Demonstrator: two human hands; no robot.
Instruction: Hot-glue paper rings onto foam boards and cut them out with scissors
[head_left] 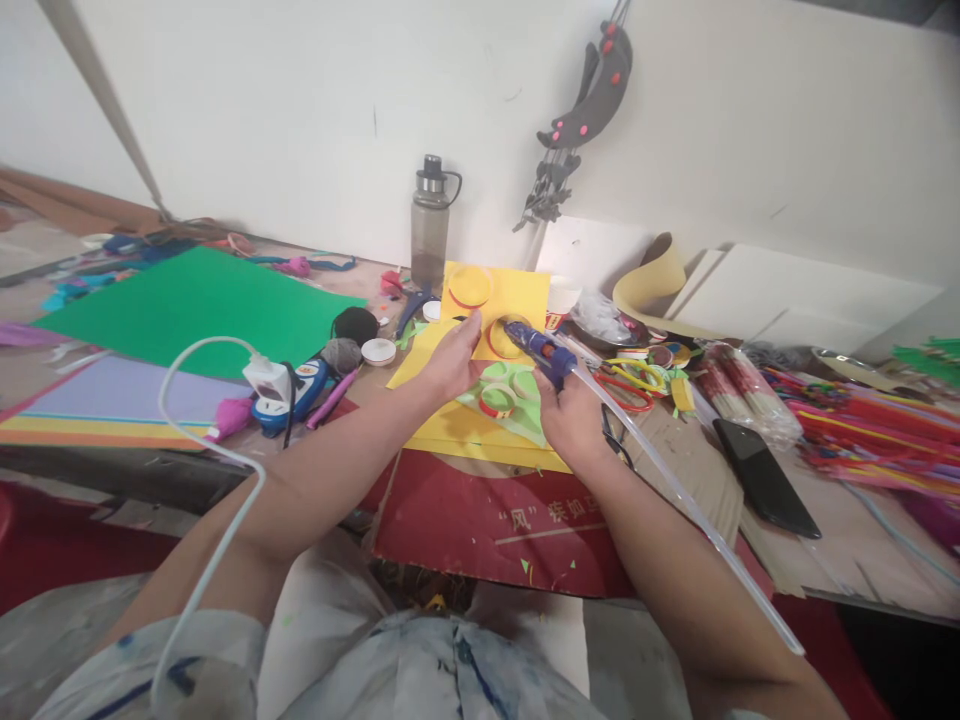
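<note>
My right hand (574,415) is closed around a blue glue gun (551,357), and a long clear glue stick (675,490) sticks out of its back end. The nozzle is at a ring (491,345) on a yellow card (525,285); whether it touches cannot be made out. Another ring (470,304) sits higher on that card. My left hand (456,358) grips the card's left side, its thumb uppermost and the other fingers mostly hidden. Below, between both hands, a light green cutout (525,415) bears several rings, one with a red edge (495,408).
A drink bottle (430,235) stands by the wall. Left lie a green sheet (202,305) and a blue power strip (304,390) with a white cable. Right are scissors (626,390), a black phone (765,475) and colourful pipe cleaners (885,430). A red board (487,520) lies at the front edge.
</note>
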